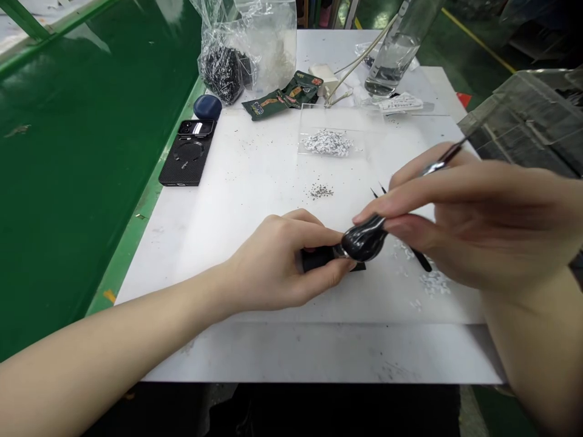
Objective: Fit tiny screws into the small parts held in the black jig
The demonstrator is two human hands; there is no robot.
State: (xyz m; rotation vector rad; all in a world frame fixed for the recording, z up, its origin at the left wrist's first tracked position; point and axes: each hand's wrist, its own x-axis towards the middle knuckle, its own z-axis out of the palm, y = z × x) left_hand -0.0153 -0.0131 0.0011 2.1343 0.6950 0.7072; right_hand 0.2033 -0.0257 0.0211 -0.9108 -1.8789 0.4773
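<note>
My left hand [282, 261] rests on the white table [255, 188], its fingers pinched round a small black block [319, 259] that lies flat there. My right hand [473, 218] is closed on a slim metal tool [439, 162] with a glossy black bulbous end [364, 240]; that end sits right at the block and my left fingertips. Black tweezers [421, 258] lie on the table under my right hand, mostly hidden. Small white parts [432, 284] are scattered beside them.
A clear tray holds a heap of white parts [328, 142], with a little pile of dark specks [321, 192] in front. A black phone [187, 159], a blue case [207, 106], plastic bags [246, 51], green packets [285, 94] and a water bottle [392, 60] stand further back. A green wall [82, 152] runs along the left.
</note>
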